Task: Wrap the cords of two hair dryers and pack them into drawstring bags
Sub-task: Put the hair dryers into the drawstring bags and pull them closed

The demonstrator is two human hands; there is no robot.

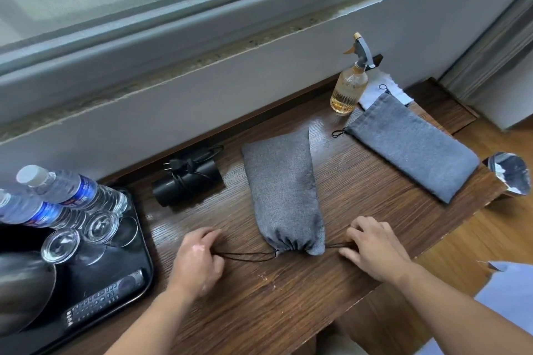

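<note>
- The dark wooden desk (288, 291) runs under the window, filling the middle of the frame.
- A black tray (115, 268) sits at lower left, holding two water bottles (72, 190), upturned glasses (101, 225) and a remote (106, 294).
- A bulging grey drawstring bag (284, 190) lies at centre, its gathered mouth towards the person.
- A second, flat grey bag (412, 144) lies at right, well apart from the first.
- The left hand (199, 259) pinches the black drawstring (245, 256) left of the mouth, fingers curled round it.
- The right hand (372, 251) grips the string's other end, just beside the mouth.
- A black hair dryer (187, 181), cord wound round it, lies left of the full bag.
- An amber spray bottle (349, 86) stands upper right.
</note>
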